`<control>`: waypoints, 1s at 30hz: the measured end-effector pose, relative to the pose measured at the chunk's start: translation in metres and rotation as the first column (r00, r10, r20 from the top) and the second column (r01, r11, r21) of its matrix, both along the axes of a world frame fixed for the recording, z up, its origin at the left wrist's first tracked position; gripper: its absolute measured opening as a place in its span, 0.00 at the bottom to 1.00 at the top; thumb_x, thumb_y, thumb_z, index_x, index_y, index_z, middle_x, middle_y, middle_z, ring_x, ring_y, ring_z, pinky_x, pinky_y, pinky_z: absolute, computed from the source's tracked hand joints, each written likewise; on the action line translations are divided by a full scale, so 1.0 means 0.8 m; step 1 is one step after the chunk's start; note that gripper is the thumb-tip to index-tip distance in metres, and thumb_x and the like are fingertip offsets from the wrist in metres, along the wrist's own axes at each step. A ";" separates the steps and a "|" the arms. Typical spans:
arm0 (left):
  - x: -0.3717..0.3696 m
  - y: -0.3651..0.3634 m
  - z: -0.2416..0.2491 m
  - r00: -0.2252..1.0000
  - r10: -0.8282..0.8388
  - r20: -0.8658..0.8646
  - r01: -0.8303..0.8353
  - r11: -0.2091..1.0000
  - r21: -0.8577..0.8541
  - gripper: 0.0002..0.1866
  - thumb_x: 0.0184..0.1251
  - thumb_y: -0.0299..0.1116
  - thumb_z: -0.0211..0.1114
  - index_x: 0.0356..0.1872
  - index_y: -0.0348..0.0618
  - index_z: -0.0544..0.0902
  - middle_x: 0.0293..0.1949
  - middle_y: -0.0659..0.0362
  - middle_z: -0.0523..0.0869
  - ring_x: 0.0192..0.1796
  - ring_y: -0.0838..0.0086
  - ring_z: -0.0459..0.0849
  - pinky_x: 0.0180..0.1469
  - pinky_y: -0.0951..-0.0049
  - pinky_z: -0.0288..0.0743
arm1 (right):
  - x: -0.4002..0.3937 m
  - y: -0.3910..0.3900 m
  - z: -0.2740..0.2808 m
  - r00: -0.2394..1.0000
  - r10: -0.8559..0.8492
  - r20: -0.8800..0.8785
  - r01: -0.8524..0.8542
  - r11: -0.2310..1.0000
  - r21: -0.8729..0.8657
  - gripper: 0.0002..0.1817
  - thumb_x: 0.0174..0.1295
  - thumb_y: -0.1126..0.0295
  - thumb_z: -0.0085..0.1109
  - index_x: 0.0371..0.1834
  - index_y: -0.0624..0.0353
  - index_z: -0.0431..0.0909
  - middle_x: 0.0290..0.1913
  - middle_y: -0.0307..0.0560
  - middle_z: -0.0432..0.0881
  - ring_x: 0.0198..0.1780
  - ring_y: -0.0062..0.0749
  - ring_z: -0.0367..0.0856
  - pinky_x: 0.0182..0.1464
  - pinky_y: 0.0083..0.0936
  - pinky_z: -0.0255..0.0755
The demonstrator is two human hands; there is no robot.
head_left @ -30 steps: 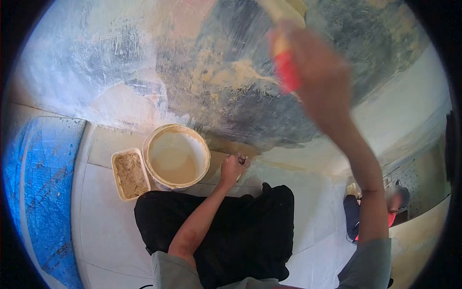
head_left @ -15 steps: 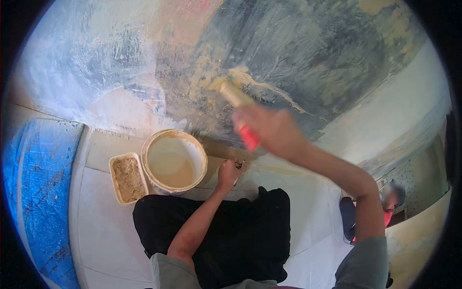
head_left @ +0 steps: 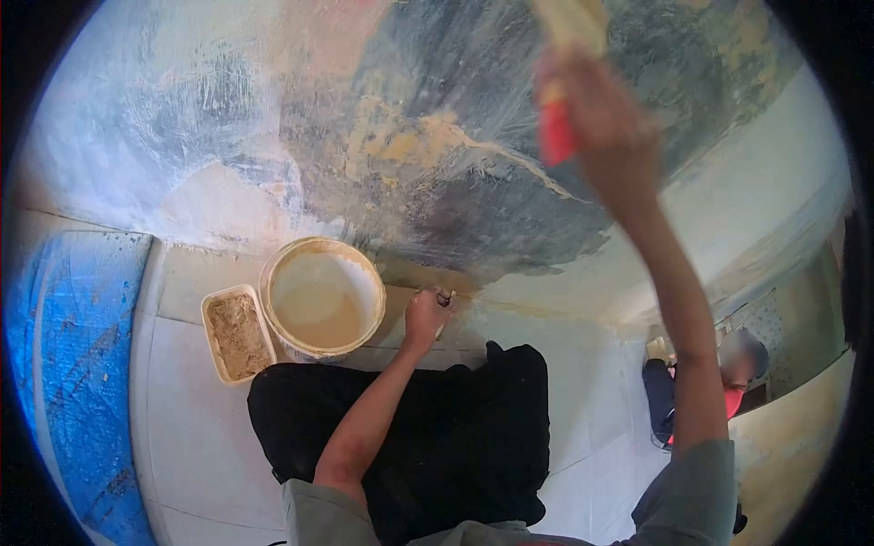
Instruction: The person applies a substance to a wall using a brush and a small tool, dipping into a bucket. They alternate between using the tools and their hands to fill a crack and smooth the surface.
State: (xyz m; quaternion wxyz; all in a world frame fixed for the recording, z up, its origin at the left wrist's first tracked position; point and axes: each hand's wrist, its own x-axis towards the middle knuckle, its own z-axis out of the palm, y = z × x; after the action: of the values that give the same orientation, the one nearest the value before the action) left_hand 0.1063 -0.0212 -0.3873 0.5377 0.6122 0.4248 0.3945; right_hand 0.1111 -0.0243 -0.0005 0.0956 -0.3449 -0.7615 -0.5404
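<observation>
My right hand [head_left: 601,114] is raised before the upper wall, its fingers closed round a brush [head_left: 574,23] with a red handle end and pale bristles. Motion blurs both, and the bristles run out at the top edge. Whether they touch the wall [head_left: 455,55] cannot be told. Low by the wall's foot, my left hand [head_left: 424,318] is closed on a small item, partly dark and partly pale, that I cannot make out. Just left of it stands a white bucket [head_left: 377,296] with cloudy beige liquid. Grey-blue patches and a wet ochre smear [head_left: 405,146] mark the wall.
A small tub [head_left: 238,337] of brown fibrous paste sits against the bucket's left side. Blue sheeting [head_left: 86,364] covers the far left floor. My black-clad legs [head_left: 410,437] fold in front of me. Another person [head_left: 742,364] is low down at the right.
My right hand and the brush have swung up and to the right, away from the ochre smear. The left hand stays in nearly the same spot beside the bucket.
</observation>
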 end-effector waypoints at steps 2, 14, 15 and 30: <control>-0.001 0.003 0.003 1.000 -0.014 0.020 0.014 1.000 0.001 0.11 0.49 0.37 0.68 0.27 0.39 0.82 0.25 0.52 0.84 0.29 0.61 0.84 0.35 0.66 0.76 | -0.004 0.009 -0.072 0.964 -0.155 0.215 0.129 0.983 0.129 0.15 0.56 0.73 0.54 0.48 0.60 0.77 0.48 0.58 0.79 0.48 0.40 0.82 0.34 0.23 0.79; 0.045 0.016 -0.046 0.657 0.630 0.415 -0.729 0.672 0.134 0.15 0.50 0.37 0.69 0.38 0.40 0.82 0.32 0.56 0.86 0.34 0.68 0.85 0.36 0.65 0.75 | -0.023 -0.011 -0.226 0.996 0.071 -0.060 -0.092 0.840 -0.535 0.11 0.52 0.71 0.55 0.40 0.55 0.73 0.44 0.52 0.77 0.39 0.32 0.83 0.21 0.19 0.75; 0.012 0.012 -0.030 0.872 0.387 0.298 -0.451 0.873 0.185 0.14 0.50 0.37 0.69 0.36 0.40 0.82 0.30 0.54 0.85 0.33 0.67 0.85 0.35 0.66 0.75 | -0.018 -0.014 -0.205 0.998 0.002 -0.069 -0.045 0.775 -0.630 0.13 0.53 0.70 0.55 0.43 0.53 0.73 0.46 0.49 0.76 0.38 0.32 0.83 0.23 0.21 0.76; -0.013 0.007 0.010 0.996 0.043 -0.072 -0.036 0.995 0.088 0.14 0.53 0.41 0.67 0.27 0.38 0.81 0.24 0.51 0.84 0.29 0.60 0.84 0.33 0.65 0.75 | -0.076 0.051 0.031 0.962 0.273 -0.011 -0.251 0.898 0.360 0.14 0.46 0.69 0.59 0.39 0.49 0.78 0.37 0.41 0.80 0.32 0.30 0.83 0.26 0.21 0.76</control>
State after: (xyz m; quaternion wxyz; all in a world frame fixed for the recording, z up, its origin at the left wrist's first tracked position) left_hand 0.0959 -0.0159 -0.3793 0.4867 0.6405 0.4389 0.4002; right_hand 0.0499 0.0165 0.0242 0.2514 -0.2324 -0.6874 -0.6406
